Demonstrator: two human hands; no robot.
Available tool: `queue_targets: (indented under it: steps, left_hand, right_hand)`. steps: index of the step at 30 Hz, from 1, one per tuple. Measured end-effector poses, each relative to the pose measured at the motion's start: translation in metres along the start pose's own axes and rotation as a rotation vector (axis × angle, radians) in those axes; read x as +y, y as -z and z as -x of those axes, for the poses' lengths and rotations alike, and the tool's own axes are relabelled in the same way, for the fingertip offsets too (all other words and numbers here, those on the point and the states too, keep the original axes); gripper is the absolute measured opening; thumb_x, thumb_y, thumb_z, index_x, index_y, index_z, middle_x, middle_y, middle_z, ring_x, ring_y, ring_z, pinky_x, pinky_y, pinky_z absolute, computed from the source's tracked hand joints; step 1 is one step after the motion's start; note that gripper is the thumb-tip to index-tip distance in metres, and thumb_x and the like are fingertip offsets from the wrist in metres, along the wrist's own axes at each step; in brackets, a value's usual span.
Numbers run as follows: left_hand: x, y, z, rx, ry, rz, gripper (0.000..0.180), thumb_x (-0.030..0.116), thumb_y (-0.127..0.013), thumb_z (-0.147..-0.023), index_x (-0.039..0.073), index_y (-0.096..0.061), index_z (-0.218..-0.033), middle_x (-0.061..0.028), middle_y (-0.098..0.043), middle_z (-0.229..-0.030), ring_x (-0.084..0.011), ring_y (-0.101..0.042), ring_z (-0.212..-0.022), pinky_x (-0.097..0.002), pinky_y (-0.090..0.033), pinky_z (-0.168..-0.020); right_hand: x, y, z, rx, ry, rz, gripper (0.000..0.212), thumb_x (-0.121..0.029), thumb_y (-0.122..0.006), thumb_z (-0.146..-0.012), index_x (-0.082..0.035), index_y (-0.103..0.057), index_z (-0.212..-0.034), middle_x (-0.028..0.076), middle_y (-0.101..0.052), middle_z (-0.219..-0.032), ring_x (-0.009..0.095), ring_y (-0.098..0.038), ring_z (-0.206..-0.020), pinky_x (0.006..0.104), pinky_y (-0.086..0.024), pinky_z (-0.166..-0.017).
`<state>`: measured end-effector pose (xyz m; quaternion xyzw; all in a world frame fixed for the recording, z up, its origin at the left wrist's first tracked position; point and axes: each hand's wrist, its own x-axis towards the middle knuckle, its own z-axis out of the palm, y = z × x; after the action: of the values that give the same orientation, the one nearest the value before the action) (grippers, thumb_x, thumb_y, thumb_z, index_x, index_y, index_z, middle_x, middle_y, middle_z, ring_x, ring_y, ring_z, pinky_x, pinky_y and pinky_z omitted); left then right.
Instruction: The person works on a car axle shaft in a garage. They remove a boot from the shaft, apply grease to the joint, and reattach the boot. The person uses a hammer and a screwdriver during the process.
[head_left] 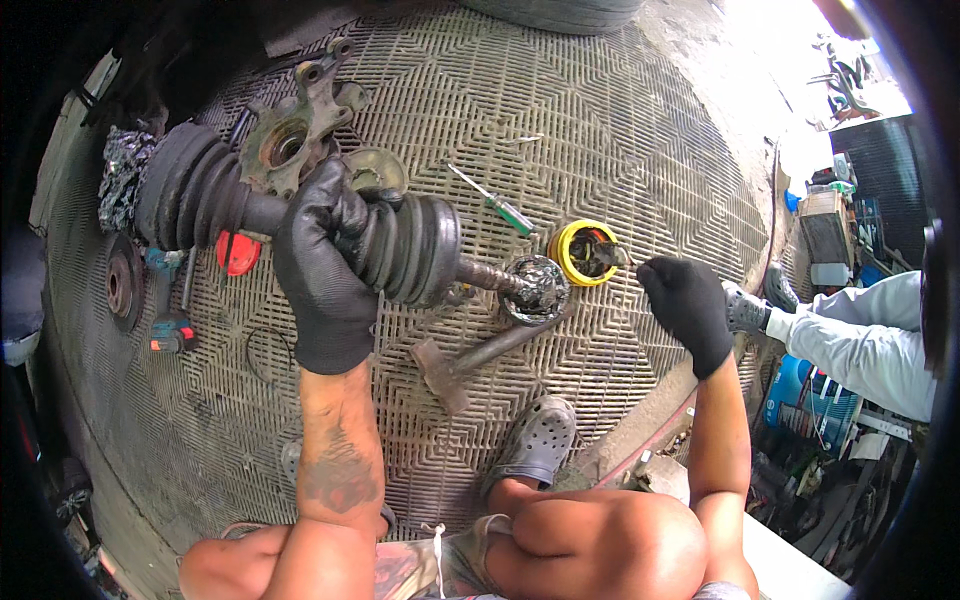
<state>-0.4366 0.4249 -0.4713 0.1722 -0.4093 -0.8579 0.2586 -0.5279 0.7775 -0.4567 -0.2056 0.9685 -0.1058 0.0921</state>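
My gloved left hand is wrapped around a drive shaft with a black ribbed rubber boot toward its left end and a second boot just right of my grip. Dark grease coats the joint at the right end. Crumpled shiny wrapping covers the far left end. To the right stands a yellow-rimmed tub with dark grease inside. My gloved right hand is closed just beside the tub; a thin thing seems to reach from its fingers to the rim, too small to name.
A hammer lies under the greased joint. Beyond the shaft are a screwdriver and a rusty steering knuckle. A cordless drill and brake disc lie left. Another person's leg extends in from the right.
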Motion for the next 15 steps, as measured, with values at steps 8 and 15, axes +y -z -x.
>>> queue_targets:
  steps: [8, 15]
  left_hand:
    - [-0.005, -0.020, 0.002, 0.090, 0.026, 0.014, 0.025, 0.015, -0.057, -0.100, 0.013, -0.055, -0.075, 0.0045, -0.047, -0.069, -0.0085, -0.049, -0.064, -0.0267, -0.049, -0.068]
    - [-0.002, -0.009, 0.001, 0.096, 0.057, 0.026, 0.029, 0.016, -0.058, -0.100, 0.013, -0.053, -0.072, 0.0042, -0.045, -0.067, -0.0090, -0.050, -0.063, -0.0269, -0.050, -0.069]
  right_hand:
    - [0.028, -0.068, -0.052, -0.173, 0.250, 0.570, 0.016, -0.017, -0.063, -0.086, -0.014, -0.078, -0.088, 0.013, -0.074, -0.083, 0.032, -0.074, -0.079, 0.0456, -0.058, -0.069]
    - [0.008, -0.066, -0.089, -0.369, 0.270, 0.690, 0.019, -0.031, -0.067, -0.086, -0.017, -0.080, -0.088, 0.009, -0.076, -0.084, 0.027, -0.075, -0.080, 0.0431, -0.057, -0.067]
